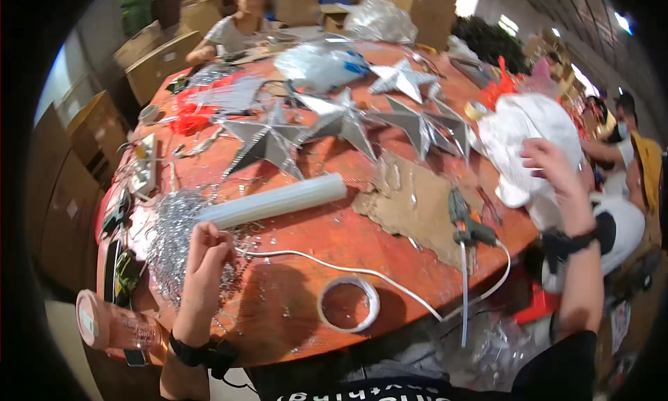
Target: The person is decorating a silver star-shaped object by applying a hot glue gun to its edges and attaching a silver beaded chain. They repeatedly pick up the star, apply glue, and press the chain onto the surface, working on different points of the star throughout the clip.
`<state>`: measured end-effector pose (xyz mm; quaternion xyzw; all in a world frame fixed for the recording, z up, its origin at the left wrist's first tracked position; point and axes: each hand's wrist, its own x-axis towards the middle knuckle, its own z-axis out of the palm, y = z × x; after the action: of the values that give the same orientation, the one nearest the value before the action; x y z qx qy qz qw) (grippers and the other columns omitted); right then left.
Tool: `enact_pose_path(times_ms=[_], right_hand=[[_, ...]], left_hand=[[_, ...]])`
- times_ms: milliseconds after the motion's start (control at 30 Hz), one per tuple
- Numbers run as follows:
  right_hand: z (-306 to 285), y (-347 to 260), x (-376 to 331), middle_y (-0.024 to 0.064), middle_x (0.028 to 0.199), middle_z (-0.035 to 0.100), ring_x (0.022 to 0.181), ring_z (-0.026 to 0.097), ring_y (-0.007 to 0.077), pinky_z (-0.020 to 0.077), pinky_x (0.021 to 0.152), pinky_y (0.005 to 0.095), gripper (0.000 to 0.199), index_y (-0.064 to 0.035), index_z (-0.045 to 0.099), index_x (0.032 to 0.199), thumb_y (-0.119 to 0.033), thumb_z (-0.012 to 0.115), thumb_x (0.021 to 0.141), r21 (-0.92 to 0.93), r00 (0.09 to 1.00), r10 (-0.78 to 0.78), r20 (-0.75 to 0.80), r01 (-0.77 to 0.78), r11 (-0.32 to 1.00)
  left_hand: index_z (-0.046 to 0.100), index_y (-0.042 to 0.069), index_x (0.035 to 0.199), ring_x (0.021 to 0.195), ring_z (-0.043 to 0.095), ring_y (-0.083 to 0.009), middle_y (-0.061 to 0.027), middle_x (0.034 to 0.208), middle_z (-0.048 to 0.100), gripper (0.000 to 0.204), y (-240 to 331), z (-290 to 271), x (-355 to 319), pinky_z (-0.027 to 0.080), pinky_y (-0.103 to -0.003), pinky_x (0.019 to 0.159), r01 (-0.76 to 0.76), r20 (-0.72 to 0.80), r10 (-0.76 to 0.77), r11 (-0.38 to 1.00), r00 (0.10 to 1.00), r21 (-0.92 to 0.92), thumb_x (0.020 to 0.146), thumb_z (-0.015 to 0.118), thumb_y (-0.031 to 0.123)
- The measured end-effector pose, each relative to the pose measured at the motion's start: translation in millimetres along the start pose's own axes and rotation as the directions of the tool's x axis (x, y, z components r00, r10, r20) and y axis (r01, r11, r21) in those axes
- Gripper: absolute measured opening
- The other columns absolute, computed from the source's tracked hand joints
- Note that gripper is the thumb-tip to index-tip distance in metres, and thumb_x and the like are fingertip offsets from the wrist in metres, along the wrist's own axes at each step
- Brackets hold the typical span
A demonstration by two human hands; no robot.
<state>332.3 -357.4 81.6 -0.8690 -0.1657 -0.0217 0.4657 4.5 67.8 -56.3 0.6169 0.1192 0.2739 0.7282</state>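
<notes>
My left hand (210, 251) is closed, fingers curled together, at the edge of a heap of silver tinsel (170, 230). What it pinches, if anything, is too small to make out. Just beyond it lies a long bundle of translucent sticks (278, 200). Raised at the right, my right hand (553, 166) has its fingers apart and holds nothing, in front of a white cloth-like bundle (532, 122). A green glue gun (467, 223) with a clear glue stick (465, 296) in it rests on a torn piece of cardboard (410, 199).
Several silver stars (341, 122) stand mid-table. A tape roll (348, 303) lies near the front edge by a white cord (327, 263). A pink cup (115, 324) is at the left, a plastic bag (316, 65) farther back. Other people sit beyond and at the right.
</notes>
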Motion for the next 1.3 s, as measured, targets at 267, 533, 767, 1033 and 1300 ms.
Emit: enact_pose_path(times_ms=[267, 533, 767, 1033, 1300], right_hand=[[-66, 79, -237, 0.0058, 0.074, 0.067, 0.067, 0.063, 0.0108, 0.0481, 0.061, 0.0242, 0.023, -0.0005, 0.067, 0.086, -0.02, 0.056, 0.091, -0.432, 0.424, 0.646, 0.635, -0.499, 0.751], [116, 324, -300, 0.0136, 0.078, 0.067, 0.071, 0.065, 0.0266, 0.0492, 0.063, 0.0386, 0.019, -0.0018, 0.064, 0.089, -0.017, 0.054, 0.086, -0.363, 0.8, 0.43, 0.418, -0.286, 0.887], [208, 508, -290, 0.0183, 0.112, 0.064, 0.105, 0.061, 0.0306, 0.0482, 0.086, 0.0417, 0.035, -0.0103, 0.06, 0.119, -0.026, 0.048, 0.09, -0.553, 0.764, 0.474, 0.438, -0.187, 0.812], [262, 485, -325, 0.02, 0.111, 0.061, 0.102, 0.059, 0.0364, 0.047, 0.085, 0.0457, 0.036, -0.0097, 0.057, 0.117, -0.028, 0.055, 0.085, -0.775, 0.548, 0.636, 0.543, 0.036, 0.63], [210, 467, -337, 0.0206, 0.099, 0.063, 0.093, 0.062, 0.0382, 0.0481, 0.08, 0.0467, 0.033, -0.0068, 0.061, 0.106, -0.029, 0.058, 0.082, -0.651, 0.566, 0.498, 0.657, 0.092, 0.754]], left_hand=[[0.042, 0.008, 0.096, 0.069, 0.037, -0.0117, -0.0031, 0.079, 0.041, 0.012, -7, -1, 0, 0.033, -0.025, 0.064, -0.011, -0.055, 0.009, 0.999, 0.998, -0.034, 0.087, 0.042, 0.0], [0.043, 0.008, 0.103, 0.072, 0.042, -0.01, -0.0018, 0.083, 0.045, 0.014, -13, -11, 10, 0.038, -0.022, 0.068, -0.123, -0.076, 0.131, 0.987, 0.988, 0.108, 0.093, 0.052, 0.004], [0.044, 0.008, 0.107, 0.09, 0.052, -0.0134, -0.0034, 0.098, 0.051, 0.023, -23, -7, 24, 0.043, -0.026, 0.087, -0.147, -0.148, 0.171, 0.976, 0.974, 0.161, 0.09, 0.053, -0.003], [0.047, 0.007, 0.118, 0.099, 0.049, -0.0138, -0.0031, 0.107, 0.048, 0.03, -6, -13, 7, 0.037, -0.026, 0.089, -0.177, -0.087, 0.23, 0.898, 0.969, 0.403, 0.09, 0.055, 0.001], [0.05, 0.007, 0.092, 0.075, 0.043, -0.0123, -0.0014, 0.083, 0.045, 0.011, -2, -1, 2, 0.037, -0.026, 0.07, -0.143, -0.047, 0.149, 0.983, 0.988, 0.114, 0.097, 0.047, 0.016]])
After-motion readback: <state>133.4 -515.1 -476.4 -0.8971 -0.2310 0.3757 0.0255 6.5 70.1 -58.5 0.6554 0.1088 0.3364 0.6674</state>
